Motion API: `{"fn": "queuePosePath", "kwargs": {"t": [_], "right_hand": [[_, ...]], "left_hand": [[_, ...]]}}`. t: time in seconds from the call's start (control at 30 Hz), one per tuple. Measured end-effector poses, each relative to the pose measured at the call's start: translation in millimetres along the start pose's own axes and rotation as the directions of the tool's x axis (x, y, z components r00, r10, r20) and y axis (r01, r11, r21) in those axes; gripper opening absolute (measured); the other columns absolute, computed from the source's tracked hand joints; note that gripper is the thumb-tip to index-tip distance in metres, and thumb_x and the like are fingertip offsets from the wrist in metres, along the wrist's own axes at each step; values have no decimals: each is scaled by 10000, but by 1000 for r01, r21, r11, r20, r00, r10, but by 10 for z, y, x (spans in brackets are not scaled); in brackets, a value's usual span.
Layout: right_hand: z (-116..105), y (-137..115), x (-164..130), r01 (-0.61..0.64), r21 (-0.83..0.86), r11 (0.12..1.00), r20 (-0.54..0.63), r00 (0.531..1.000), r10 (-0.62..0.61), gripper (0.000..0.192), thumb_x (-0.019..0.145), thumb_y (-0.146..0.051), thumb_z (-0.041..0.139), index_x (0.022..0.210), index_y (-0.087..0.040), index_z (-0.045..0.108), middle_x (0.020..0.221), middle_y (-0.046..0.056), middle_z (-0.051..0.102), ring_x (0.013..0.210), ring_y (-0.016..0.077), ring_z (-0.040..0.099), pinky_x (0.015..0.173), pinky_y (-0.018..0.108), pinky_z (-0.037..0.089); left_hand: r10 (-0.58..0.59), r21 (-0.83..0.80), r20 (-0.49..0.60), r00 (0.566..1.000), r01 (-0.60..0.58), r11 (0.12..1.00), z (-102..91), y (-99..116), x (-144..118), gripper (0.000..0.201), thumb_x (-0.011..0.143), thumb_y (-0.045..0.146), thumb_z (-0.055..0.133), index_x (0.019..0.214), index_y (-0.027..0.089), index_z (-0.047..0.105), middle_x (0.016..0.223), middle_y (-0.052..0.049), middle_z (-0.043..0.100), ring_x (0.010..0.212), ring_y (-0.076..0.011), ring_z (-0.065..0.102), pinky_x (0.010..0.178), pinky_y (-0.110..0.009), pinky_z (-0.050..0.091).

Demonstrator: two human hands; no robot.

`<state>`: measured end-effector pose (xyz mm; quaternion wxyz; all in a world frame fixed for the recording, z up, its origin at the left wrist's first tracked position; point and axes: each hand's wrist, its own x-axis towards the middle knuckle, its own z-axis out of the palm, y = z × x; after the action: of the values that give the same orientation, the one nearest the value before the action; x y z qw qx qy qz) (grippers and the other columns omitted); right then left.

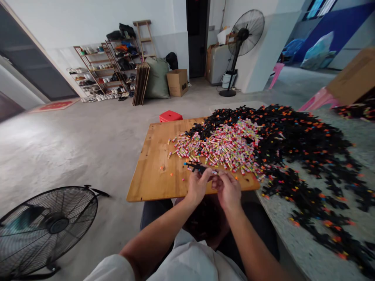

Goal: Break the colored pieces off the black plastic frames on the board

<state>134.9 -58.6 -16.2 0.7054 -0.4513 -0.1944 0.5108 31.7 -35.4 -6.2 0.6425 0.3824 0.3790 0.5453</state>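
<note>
Over the front of the wooden board, my left hand (197, 188) is closed round a small black toy gun (197, 167). The gun's blue-tipped end points left. My right hand (229, 192) meets the gun's right end, thumb and fingers pinched on a small printed tube (215, 172). The fingers partly hide that tube, and I cannot tell whether it is joined to the gun. Just beyond my hands lies a heap of similar pink-and-white tubes (231, 144) with red and yellow ends. Black toy guns with orange tips (301, 136) are piled behind and to the right.
The wooden board (143, 171) lies across in front of my lap, beside a speckled stone-like surface (293, 234). A floor fan (57, 226) stands at the lower left. Behind the board is a red stool (170, 116). Shoe racks (99, 70) and a cardboard box (177, 82) stand farther back.
</note>
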Motion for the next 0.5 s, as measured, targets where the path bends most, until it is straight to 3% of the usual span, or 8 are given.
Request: {"fn": "queuePosePath", "kwargs": {"t": [0.07, 0.1, 0.2, 0.27, 0.33, 0.37, 0.43, 0.5], "right_hand": [[-219, -48, 90, -47, -93, 995, 28, 998, 49, 285, 720, -417, 823, 775, -193, 655, 540, -48, 574, 400, 95, 471, 378, 217, 371], [-351, -70, 122, -56, -163, 985, 42, 997, 64, 281, 732, -424, 810, 767, -198, 647, 519, -61, 541, 388, 92, 442, 368, 216, 342], [-739, -75, 142, -34, -488, 872, 171, 976, 133, 279, 822, -464, 726, 758, -201, 657, 483, -67, 505, 399, 112, 452, 402, 229, 354], [-900, -18, 122, -15, -701, 713, 274, 918, 288, 282, 858, -471, 689, 761, -207, 677, 498, -56, 553, 416, 126, 486, 426, 230, 361], [-931, 55, 145, 42, -802, 597, 349, 843, 410, 298, 895, -487, 653, 786, -214, 697, 546, -45, 610, 435, 136, 513, 449, 233, 367], [-898, 86, 189, 97, -818, 567, 379, 832, 404, 312, 919, -493, 626, 794, -216, 701, 571, -37, 628, 462, 144, 533, 472, 239, 380], [-759, 125, 355, 258, -838, 480, 413, 876, 251, 324, 966, -468, 571, 810, -217, 705, 633, -9, 656, 574, 175, 598, 564, 261, 432], [-570, 138, 588, 380, -883, 274, 403, 915, 28, 280, 989, -387, 538, 883, -209, 726, 781, 44, 714, 762, 220, 664, 693, 295, 472]], "left_hand": [[-63, 113, 236, 970, 37, 993, -303, 55, 17, 317, 706, 281, 910, 953, 184, 735, 979, -82, 756, 998, -262, 716, 905, -332, 559], [-135, 214, 303, 943, 71, 974, -478, 107, 65, 287, 698, 235, 900, 940, 200, 752, 959, -78, 759, 1031, -283, 715, 928, -343, 550], [-230, 538, 285, 931, 43, 842, -923, 298, 379, 102, 732, 140, 781, 745, 234, 741, 796, -68, 736, 970, -293, 706, 927, -349, 528], [-147, 698, 198, 969, -34, 715, -1030, 389, 688, 116, 757, 121, 718, 721, 229, 739, 781, -69, 720, 952, -286, 686, 952, -354, 497], [-32, 726, 122, 992, -68, 684, -948, 406, 1023, 134, 790, 125, 686, 697, 218, 714, 780, -71, 696, 987, -286, 665, 985, -354, 468], [-11, 685, 100, 995, -60, 726, -854, 383, 1186, 144, 802, 129, 683, 686, 213, 698, 788, -74, 687, 1012, -287, 657, 1001, -353, 458], [-53, 573, 74, 996, 1, 819, -621, 282, 1478, 175, 812, 147, 692, 650, 203, 659, 787, -88, 677, 1032, -291, 657, 1002, -354, 462], [-64, 510, 63, 996, 23, 860, -407, 145, 1702, 165, 847, 222, 699, 688, 205, 655, 845, -105, 694, 1053, -295, 667, 975, -358, 488]]}}
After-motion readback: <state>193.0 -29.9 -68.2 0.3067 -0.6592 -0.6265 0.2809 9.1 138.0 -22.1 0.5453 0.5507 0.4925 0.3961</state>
